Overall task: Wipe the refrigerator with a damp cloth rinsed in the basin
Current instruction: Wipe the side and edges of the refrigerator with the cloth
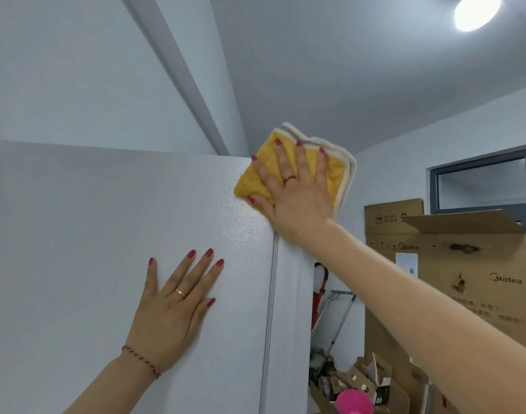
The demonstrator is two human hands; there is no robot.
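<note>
**Cloth pressed flat at the refrigerator's top right corner**

The right hand (291,189) lay flat with fingers straight and spread, pressing the yellow cloth (335,177) against the upper right corner of the white refrigerator (76,234). The folded cloth showed a white edging; its far side extended past the fingertips and beyond the refrigerator's top and right edges.

Below and to the left of that hand, the left hand (173,306) rested palm-down on the same textured panel, fingers straight and slightly fanned, holding nothing. A ring was on each hand, and a braided cord circled the left wrist.

To the right of the pressing hand, under its forearm, stood tall cardboard boxes (464,279) printed "Midea". A pink object (355,402), blurred, sat at the bottom edge. A ceiling light (476,10) glowed high to the right.
</note>
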